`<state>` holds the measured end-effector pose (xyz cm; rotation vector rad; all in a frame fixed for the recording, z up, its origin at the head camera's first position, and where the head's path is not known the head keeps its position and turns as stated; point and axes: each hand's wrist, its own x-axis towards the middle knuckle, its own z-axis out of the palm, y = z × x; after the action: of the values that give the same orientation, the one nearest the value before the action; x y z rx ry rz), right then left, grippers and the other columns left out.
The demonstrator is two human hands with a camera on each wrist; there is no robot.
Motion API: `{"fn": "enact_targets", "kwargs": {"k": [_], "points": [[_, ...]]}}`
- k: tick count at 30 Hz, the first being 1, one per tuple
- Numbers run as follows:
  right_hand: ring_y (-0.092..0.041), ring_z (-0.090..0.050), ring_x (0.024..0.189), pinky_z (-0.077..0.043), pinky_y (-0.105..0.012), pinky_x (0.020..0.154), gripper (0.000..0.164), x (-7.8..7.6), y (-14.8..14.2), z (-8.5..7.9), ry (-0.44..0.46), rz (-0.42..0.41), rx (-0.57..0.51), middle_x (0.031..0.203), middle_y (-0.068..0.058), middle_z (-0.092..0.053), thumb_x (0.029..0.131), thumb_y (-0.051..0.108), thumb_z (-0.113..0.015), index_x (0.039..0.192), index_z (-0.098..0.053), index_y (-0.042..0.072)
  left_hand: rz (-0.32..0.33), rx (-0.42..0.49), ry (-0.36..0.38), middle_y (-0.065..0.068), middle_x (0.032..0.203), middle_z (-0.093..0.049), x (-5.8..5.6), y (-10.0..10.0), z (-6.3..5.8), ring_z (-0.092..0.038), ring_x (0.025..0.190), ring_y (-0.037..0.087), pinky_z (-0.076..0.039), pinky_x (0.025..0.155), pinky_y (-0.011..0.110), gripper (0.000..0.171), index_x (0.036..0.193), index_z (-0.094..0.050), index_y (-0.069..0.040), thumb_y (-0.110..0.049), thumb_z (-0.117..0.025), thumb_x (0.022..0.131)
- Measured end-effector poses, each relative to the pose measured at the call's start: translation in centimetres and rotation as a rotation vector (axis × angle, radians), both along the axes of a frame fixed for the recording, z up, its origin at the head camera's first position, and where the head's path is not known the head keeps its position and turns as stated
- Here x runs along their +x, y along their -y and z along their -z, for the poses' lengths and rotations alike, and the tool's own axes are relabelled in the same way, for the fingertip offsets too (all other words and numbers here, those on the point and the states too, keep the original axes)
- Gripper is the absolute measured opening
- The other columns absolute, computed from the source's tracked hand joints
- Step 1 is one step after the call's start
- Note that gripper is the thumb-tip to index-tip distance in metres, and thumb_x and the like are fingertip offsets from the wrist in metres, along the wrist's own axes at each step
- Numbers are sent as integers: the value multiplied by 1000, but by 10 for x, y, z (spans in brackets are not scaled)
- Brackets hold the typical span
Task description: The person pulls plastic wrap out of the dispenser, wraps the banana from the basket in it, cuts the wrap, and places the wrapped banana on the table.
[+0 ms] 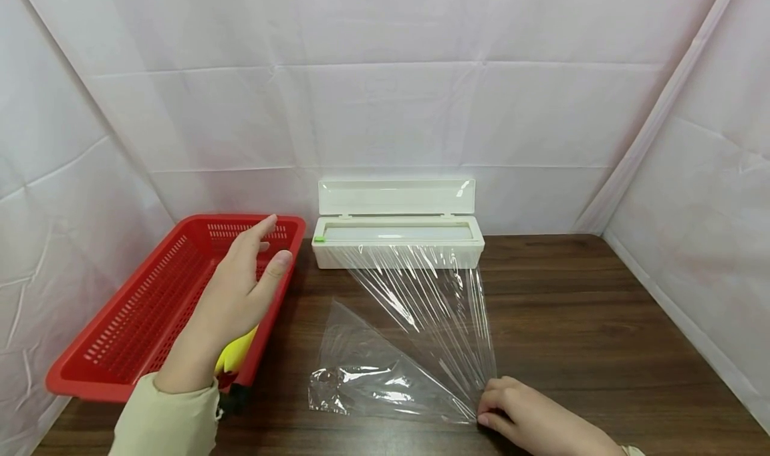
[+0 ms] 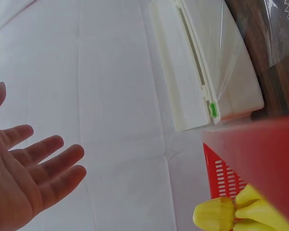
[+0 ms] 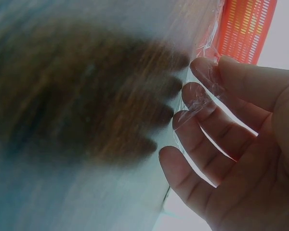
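Observation:
A sheet of clear plastic wrap (image 1: 421,302) runs from the white wrap dispenser (image 1: 323,259) down to my right hand (image 1: 529,412). Thumb and fingertips of that hand pinch the wrap's corner low over the table, as the right wrist view also shows. Creases fan out from the pinch, and a loose flap spreads to the left on the wood. My left hand (image 1: 237,302) is raised over the right side of the red basket (image 1: 138,309), fingers extended, holding nothing. Under its wrist, yellow bananas (image 2: 260,214) lie in the basket.
The dispenser's lid (image 1: 397,197) stands up against the white cloth backdrop (image 1: 385,115), and a green slider (image 1: 319,239) sits at its left end. Dark wooden table (image 1: 577,309) extends to the right. White cloth walls enclose both sides.

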<state>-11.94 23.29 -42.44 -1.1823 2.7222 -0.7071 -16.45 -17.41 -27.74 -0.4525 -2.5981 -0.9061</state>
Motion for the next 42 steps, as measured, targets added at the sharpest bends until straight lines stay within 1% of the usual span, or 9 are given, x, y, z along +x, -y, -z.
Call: {"fn": "enact_targets", "kwargs": {"k": [7, 11, 18, 25, 33, 38, 42], "points": [[6, -43, 79, -43, -18, 66, 11, 0, -1, 1, -24, -8, -5, 84, 24, -50, 93, 27, -59, 84, -65, 28, -27, -36, 17, 16, 145, -37, -1, 4, -4, -45, 123, 36, -42, 95, 58, 60, 148, -26, -11, -38, -45, 98], [6, -43, 79, -43, -19, 66, 11, 0, -1, 1, -8, -5, 2, 85, 24, -50, 93, 27, -59, 84, -65, 28, -47, -59, 35, 18, 142, -40, -2, 7, -6, -45, 122, 36, -42, 95, 57, 59, 146, -30, -8, -39, -45, 98], [6, -43, 79, -43, -19, 66, 11, -1, -1, 1, -12, -9, 2, 85, 24, -50, 93, 26, -59, 83, -65, 28, -73, -99, 50, 19, 141, -41, -5, 13, -7, -42, 124, 37, -35, 102, 58, 57, 142, -36, -4, -38, -45, 98], [6, -43, 79, -44, -20, 66, 11, -1, -1, 1, 12, 1, 13, 86, 24, -50, 93, 27, -59, 84, -65, 28, -88, -123, 60, 19, 140, -42, -8, 18, -7, -38, 129, 37, -33, 104, 59, 54, 139, -40, -3, -38, -45, 98], [6, -43, 80, -44, -20, 66, 11, -1, -2, 1, -16, -6, 7, 85, 24, -49, 93, 26, -59, 83, -65, 28, -120, -149, 99, 20, 140, -42, -11, 23, -9, -38, 129, 39, -33, 103, 61, 57, 140, -39, -4, -41, -44, 98], [6, -43, 79, -43, -19, 66, 12, 0, -2, 2, -58, -21, -5, 84, 24, -49, 92, 23, -61, 81, -63, 28, -121, -154, 108, 22, 139, -42, -14, 27, -9, -37, 129, 40, -32, 103, 60, 58, 139, -40, -2, -43, -42, 98], [6, -43, 80, -43, -19, 66, 12, 0, -2, 2, -60, -23, -5, 84, 24, -49, 92, 23, -61, 81, -63, 29, -115, -164, 119, 23, 139, -43, -17, 30, -9, -37, 129, 41, -32, 103, 60, 59, 139, -40, -1, -43, -42, 98]]}}
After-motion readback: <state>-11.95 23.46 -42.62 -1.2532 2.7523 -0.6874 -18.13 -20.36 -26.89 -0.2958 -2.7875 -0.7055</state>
